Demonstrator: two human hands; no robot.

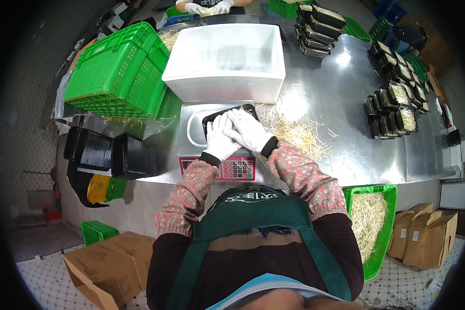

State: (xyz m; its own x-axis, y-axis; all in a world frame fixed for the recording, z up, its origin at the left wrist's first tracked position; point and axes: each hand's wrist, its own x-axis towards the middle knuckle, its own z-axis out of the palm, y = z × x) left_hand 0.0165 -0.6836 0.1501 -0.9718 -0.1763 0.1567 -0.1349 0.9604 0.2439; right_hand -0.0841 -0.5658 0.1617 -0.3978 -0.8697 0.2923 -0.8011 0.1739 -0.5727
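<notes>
Both hands wear white gloves and lie flat over a black plastic tray [205,123] on the weighing scale [185,138]. My left hand [221,136] covers the tray's left part, fingers stretched forward. Slightly overlapping it, my right hand [247,131] rests across the right part with its fingers extended. A few pale sprouts show at the tray's far right corner; the rest of its contents is hidden under the gloves. A loose heap of bean sprouts [297,135] lies on the steel table just right of the scale.
A white foam box [225,88] stands behind the scale, with a green crate [121,72] left of it. Empty black trays [95,149] are stacked at left. Filled trays [318,28] stand far right. Sprouts fill a green basket [390,222] below the table edge. Another person's gloved hands [209,9] work opposite.
</notes>
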